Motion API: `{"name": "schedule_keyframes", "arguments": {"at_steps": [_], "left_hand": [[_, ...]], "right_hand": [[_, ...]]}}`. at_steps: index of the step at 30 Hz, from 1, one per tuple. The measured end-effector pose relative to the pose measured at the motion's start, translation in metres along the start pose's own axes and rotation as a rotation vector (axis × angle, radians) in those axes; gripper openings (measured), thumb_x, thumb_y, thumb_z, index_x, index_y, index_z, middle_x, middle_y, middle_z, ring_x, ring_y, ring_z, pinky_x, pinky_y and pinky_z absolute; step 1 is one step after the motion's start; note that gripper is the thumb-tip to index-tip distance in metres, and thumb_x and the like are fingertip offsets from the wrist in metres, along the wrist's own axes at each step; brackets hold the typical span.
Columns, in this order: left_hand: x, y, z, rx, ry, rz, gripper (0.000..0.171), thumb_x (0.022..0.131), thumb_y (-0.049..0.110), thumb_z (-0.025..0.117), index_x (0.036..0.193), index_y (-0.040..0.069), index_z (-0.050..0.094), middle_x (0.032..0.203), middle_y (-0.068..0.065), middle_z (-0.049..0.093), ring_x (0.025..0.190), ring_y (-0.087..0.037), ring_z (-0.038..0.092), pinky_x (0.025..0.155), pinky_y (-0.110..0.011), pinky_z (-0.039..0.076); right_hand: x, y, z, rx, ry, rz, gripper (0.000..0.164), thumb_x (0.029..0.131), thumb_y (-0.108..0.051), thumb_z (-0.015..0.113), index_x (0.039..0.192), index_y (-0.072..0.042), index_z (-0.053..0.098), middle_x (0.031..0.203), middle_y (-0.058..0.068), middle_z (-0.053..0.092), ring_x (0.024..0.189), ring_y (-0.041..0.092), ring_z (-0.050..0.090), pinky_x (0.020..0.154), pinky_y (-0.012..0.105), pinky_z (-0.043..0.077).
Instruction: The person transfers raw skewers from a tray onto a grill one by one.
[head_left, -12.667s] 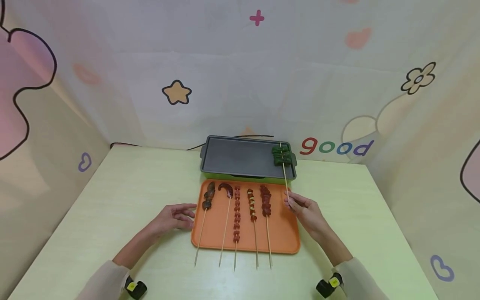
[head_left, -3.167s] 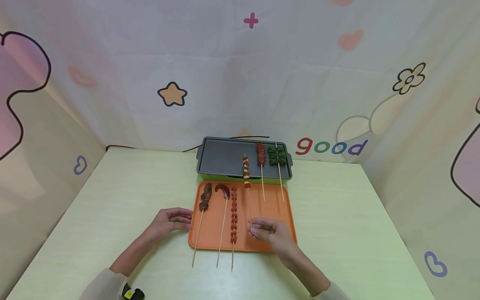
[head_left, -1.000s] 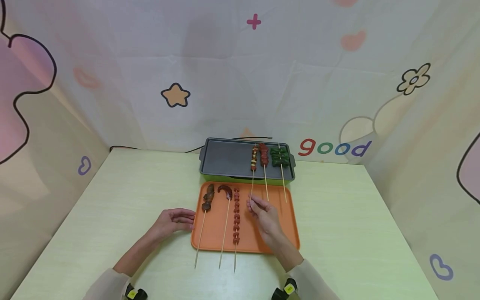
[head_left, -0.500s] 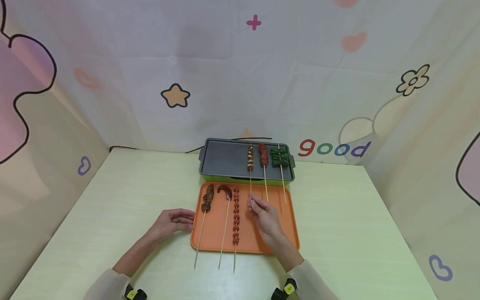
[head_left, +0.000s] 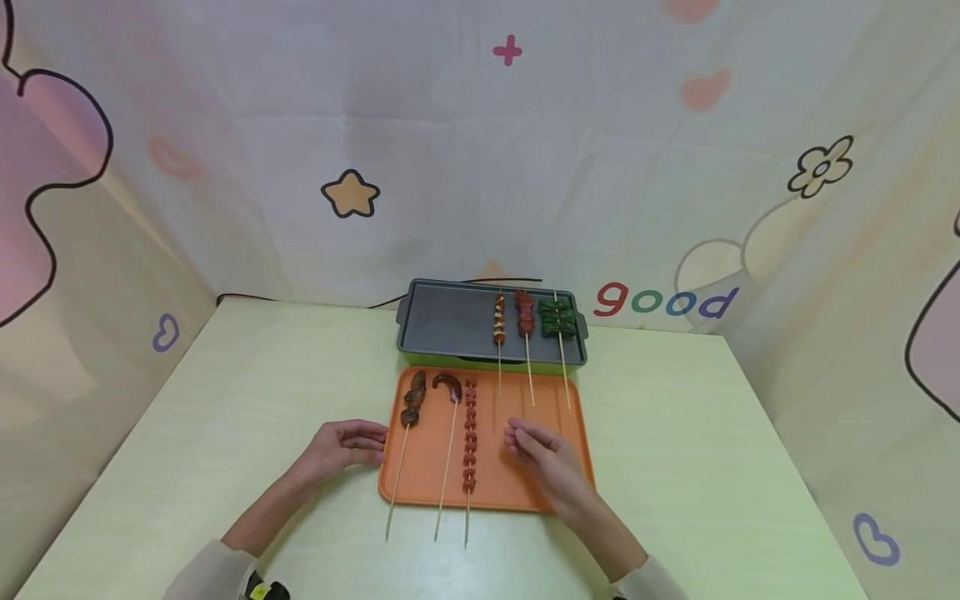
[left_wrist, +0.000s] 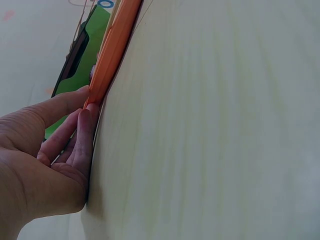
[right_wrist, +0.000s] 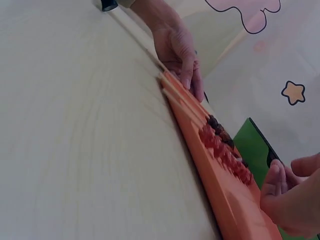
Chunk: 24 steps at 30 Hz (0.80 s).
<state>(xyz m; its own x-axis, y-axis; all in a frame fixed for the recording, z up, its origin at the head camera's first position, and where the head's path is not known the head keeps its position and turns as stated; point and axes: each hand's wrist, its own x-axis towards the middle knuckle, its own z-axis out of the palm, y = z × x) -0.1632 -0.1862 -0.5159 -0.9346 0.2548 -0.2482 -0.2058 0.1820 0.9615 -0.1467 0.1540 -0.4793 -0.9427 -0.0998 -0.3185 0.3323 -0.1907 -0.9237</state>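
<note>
My left hand (head_left: 337, 450) holds the left edge of an orange tray (head_left: 551, 467); in the left wrist view its thumb and fingertips meet at the rim. Above the tray's right half hovers my right hand (head_left: 555, 471), fingers loosely bent with nothing between them. Just beyond its fingertips ends the stick of a thin red-and-yellow kebab skewer (head_left: 499, 321), whose food lies on a grey griddle (head_left: 450, 321). To its right lie a dark red meat skewer (head_left: 526, 315) and a green leafy skewer (head_left: 557, 318), their sticks reaching out over the tray.
Three skewers lie on the tray: dark brown chunks (head_left: 412, 402), a curled purple-brown tentacle (head_left: 450, 384) and a long row of pink-red pieces (head_left: 470, 437). Their sticks stick out past the front rim. A printed curtain (head_left: 450, 167) stands behind the griddle.
The green, meat and kebab skewers went onto the griddle one after another. My right hand shifted the kebab slightly left, let go and drew back. My left hand has stayed at the tray.
</note>
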Motion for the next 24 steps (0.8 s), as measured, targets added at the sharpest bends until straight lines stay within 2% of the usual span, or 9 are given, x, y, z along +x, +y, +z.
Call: {"name": "schedule_keyframes", "arguments": {"at_steps": [5,10,14,18,24], "left_hand": [[0.0,-0.002,-0.002,-0.002,0.001,-0.013,0.045,0.088,0.007,0.079,0.129,-0.007,0.065,0.113,-0.013,0.076,0.095,-0.009,0.073,0.085,-0.023,0.06],[0.0,-0.003,-0.003,0.0,0.004,-0.021,0.045,0.088,0.008,0.079,0.129,-0.005,0.065,0.113,-0.011,0.076,0.096,-0.01,0.073,0.086,-0.023,0.06],[0.0,-0.003,-0.003,0.0,-0.012,0.001,0.045,0.089,0.007,0.078,0.13,-0.007,0.064,0.115,-0.014,0.076,0.097,-0.009,0.073,0.086,-0.023,0.06],[0.0,-0.002,-0.002,0.0,-0.025,0.02,0.046,0.09,0.007,0.077,0.13,-0.008,0.063,0.117,-0.017,0.075,0.096,-0.008,0.072,0.086,-0.022,0.06],[-0.001,-0.001,-0.001,0.008,-0.019,0.03,0.045,0.089,0.005,0.077,0.13,-0.009,0.063,0.118,-0.019,0.074,0.095,-0.008,0.073,0.084,-0.022,0.06]], "right_hand": [[-0.015,-0.003,-0.026,-0.166,-0.033,0.013,0.042,0.101,-0.013,0.064,0.139,0.007,0.058,0.13,0.013,0.07,0.112,0.012,0.07,0.1,0.025,0.056],[-0.021,-0.008,-0.059,-0.336,-0.125,-0.012,0.051,0.099,-0.024,0.069,0.139,0.005,0.058,0.13,0.011,0.071,0.112,0.007,0.071,0.096,0.022,0.057],[-0.018,-0.012,-0.085,-0.393,-0.145,-0.07,0.053,0.098,-0.021,0.07,0.14,0.009,0.056,0.13,0.014,0.071,0.11,0.005,0.071,0.093,0.022,0.057],[-0.009,-0.013,-0.109,-0.448,-0.128,-0.153,0.052,0.096,-0.014,0.071,0.14,0.01,0.054,0.135,0.024,0.065,0.109,0.004,0.069,0.092,0.02,0.057],[0.003,-0.011,-0.133,-0.511,-0.175,-0.214,0.058,0.095,-0.009,0.071,0.145,0.009,0.049,0.143,0.032,0.054,0.111,0.001,0.065,0.092,0.016,0.056]]}}
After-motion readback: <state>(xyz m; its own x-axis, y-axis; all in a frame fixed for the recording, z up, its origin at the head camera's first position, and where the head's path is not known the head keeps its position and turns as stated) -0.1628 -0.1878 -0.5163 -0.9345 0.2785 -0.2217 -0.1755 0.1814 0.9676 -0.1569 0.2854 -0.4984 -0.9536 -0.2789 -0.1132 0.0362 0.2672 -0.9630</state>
